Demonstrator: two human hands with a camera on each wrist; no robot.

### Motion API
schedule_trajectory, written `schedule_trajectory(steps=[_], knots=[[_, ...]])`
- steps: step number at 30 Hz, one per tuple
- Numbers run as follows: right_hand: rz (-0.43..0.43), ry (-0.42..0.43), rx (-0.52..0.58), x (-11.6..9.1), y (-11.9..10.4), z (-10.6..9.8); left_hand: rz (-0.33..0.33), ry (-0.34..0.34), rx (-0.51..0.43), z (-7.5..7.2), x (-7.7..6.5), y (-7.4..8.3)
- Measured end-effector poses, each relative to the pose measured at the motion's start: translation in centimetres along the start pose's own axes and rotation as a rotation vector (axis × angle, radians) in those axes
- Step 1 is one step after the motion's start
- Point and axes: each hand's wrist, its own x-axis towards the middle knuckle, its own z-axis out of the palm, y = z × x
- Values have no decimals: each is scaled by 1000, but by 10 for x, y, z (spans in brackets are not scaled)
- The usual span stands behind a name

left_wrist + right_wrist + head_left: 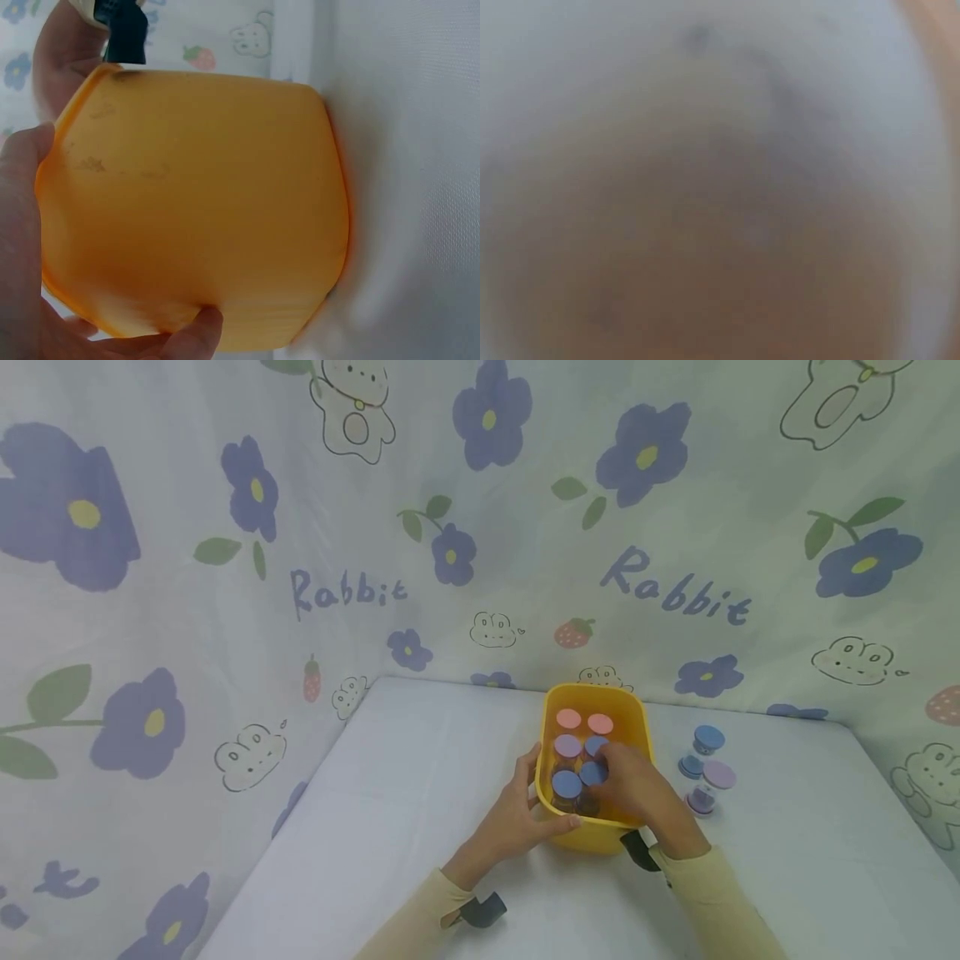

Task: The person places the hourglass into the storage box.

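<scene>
A yellow plastic bin stands on the white table, seen side-on in the left wrist view. My left hand grips its near left corner, thumb along the front rim and fingers against the side wall. Inside sit small clear jars with pink lids, a purple lid and blue lids. My right hand reaches in over the right rim and pinches a blue-lidded jar, whose lower part is hidden. The right wrist view is too blurred to show the jar.
Right of the bin, on the white tabletop, are blue-lidded jars and purple-lidded jars, close to my right forearm. A printed curtain with flowers and rabbits hangs behind the table and along its left side.
</scene>
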Motion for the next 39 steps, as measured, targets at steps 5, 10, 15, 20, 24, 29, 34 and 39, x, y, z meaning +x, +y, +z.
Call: schedule_trajectory(steps=[5, 10, 15, 20, 24, 29, 34, 39], knots=[[-35, 23, 26, -8, 2, -6, 6, -1, 7, 0, -2, -1], [-74, 75, 80, -22, 7, -22, 24, -9, 0, 0, -3, -3], [-107, 182, 141, -38, 18, -41, 34, -13, -11, -1, -4, -3], [-86, 345, 158, -54, 33, -55, 35, -13, -13, -1, -6, -1], [-85, 491, 173, -64, 50, -60, 32, -11, -14, -2, -8, -1], [-168, 643, 237, -69, 70, -65, 29, -7, -13, -2, -10, 1], [-198, 704, 253, -67, 83, -69, 30, -7, -10, -3, -10, 2], [-148, 714, 249, -64, 93, -70, 17, -10, -15, -2, -10, 3]])
